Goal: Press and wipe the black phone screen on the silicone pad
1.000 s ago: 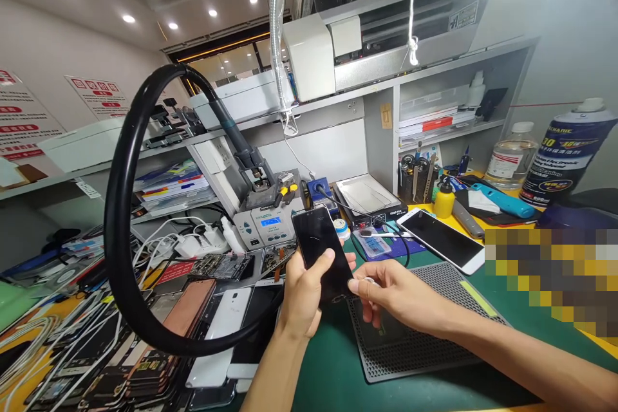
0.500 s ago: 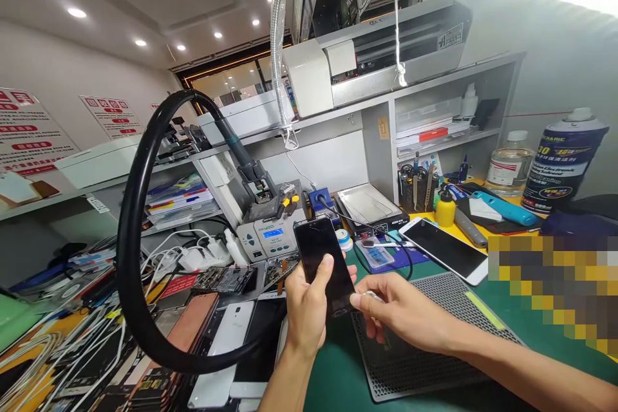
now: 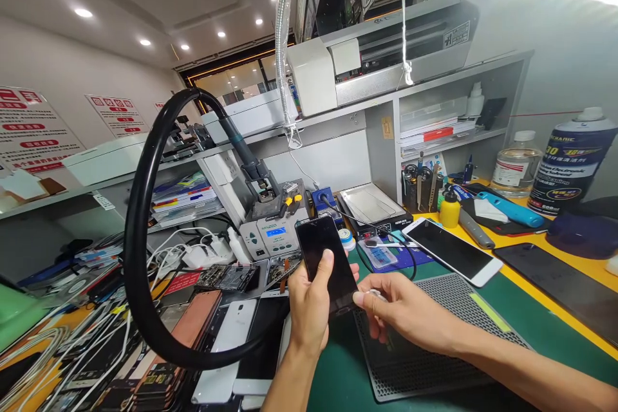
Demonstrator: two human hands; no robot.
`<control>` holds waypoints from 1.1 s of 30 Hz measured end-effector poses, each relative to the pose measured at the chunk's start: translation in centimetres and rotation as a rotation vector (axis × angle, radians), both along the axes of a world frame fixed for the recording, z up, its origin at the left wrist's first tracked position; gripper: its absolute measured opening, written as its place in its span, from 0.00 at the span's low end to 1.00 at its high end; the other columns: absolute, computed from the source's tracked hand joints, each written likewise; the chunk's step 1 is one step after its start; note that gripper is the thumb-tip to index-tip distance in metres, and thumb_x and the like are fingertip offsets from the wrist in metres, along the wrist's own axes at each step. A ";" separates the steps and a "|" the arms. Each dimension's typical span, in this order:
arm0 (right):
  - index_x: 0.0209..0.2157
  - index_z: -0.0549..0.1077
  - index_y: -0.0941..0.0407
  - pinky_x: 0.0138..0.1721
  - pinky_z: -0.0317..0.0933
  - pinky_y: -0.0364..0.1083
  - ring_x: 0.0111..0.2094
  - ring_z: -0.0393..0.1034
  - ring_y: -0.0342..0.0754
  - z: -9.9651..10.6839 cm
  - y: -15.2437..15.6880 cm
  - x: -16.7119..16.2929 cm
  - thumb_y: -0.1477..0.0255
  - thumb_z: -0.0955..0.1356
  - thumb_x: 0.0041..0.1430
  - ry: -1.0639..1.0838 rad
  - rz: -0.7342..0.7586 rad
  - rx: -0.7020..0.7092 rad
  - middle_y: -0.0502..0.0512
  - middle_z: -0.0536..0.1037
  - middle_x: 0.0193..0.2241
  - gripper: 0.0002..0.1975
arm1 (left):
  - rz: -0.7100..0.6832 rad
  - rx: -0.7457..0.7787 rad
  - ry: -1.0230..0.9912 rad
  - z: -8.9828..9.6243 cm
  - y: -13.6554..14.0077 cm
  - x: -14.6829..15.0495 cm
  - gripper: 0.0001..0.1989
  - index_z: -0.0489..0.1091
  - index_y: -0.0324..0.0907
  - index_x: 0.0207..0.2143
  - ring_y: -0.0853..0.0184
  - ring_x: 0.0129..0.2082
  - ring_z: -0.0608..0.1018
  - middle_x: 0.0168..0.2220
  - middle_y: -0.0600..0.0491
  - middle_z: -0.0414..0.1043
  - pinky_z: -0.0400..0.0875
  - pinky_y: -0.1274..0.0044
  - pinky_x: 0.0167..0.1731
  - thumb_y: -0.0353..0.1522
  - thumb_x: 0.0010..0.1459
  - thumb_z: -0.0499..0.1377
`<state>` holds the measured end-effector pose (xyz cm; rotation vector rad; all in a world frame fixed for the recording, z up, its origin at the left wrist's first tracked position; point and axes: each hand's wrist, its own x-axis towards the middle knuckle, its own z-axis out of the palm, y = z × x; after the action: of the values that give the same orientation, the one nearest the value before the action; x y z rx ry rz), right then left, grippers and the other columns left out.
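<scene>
My left hand grips a black smartphone, thumb on the glass and fingers behind it. The phone's screen is dark and faces me, its lower end tilted toward the right. At its lower right corner, my right hand is closed in a pinch, thumb tip at the phone's edge. A small pale bit shows between these fingers, too hidden to name. Beneath the right hand lies a grey perforated mat on the green work mat.
A thick black hose loops up on the left beside a rework station. Loose phones and parts crowd the left side. A white phone, a yellow bottle, a black phone and a spray can stand or lie at right.
The whole view has shifted slightly to the left, so things appear a little further right. Both hands keep the same hold at the phone. A blurred patch at right now shows a black phone.
</scene>
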<state>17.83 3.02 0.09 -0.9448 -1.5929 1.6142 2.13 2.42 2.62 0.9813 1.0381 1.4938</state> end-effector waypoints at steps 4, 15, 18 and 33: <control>0.33 0.70 0.57 0.25 0.63 0.43 0.20 0.69 0.44 0.2 -0.1 0.1 0.51 0.72 0.58 0.056 0.062 -0.059 0.47 0.74 0.18 0.22 | -0.025 -0.018 -0.052 0.4 -0.3 0.1 0.23 0.77 0.38 0.43 0.57 0.37 0.84 0.41 0.44 0.82 0.79 0.70 0.36 0.49 0.59 0.63; 0.26 0.66 0.55 0.28 0.59 0.43 0.23 0.70 0.45 1.2 -0.9 0.8 0.52 0.70 0.60 -0.095 0.264 -0.078 0.50 0.75 0.19 0.22 | 0.232 0.238 0.134 1.1 -0.3 -2.5 0.10 0.79 0.40 0.36 0.62 0.38 0.78 0.35 0.53 0.80 0.71 0.74 0.43 0.37 0.56 0.66; 0.27 0.65 0.55 0.30 0.58 0.43 0.24 0.71 0.46 0.9 -1.0 0.9 0.53 0.70 0.62 -0.153 0.290 -0.051 0.50 0.76 0.20 0.22 | 0.280 0.242 0.163 0.8 -0.3 -3.3 0.09 0.76 0.41 0.29 0.67 0.32 0.74 0.28 0.57 0.74 0.68 0.77 0.37 0.37 0.59 0.63; 0.26 0.67 0.55 0.28 0.52 0.44 0.24 0.64 0.45 1.3 -1.4 1.1 0.51 0.68 0.63 -0.278 0.304 -0.048 0.52 0.78 0.21 0.22 | 0.341 0.250 0.343 1.1 -0.8 -3.4 0.15 0.62 0.42 0.21 0.70 0.26 0.59 0.23 0.58 0.55 0.57 0.78 0.27 0.36 0.59 0.59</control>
<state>18.88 1.62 1.40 -1.0267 -1.9734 1.7912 -1.30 1.65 3.72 1.3194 1.3357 1.8062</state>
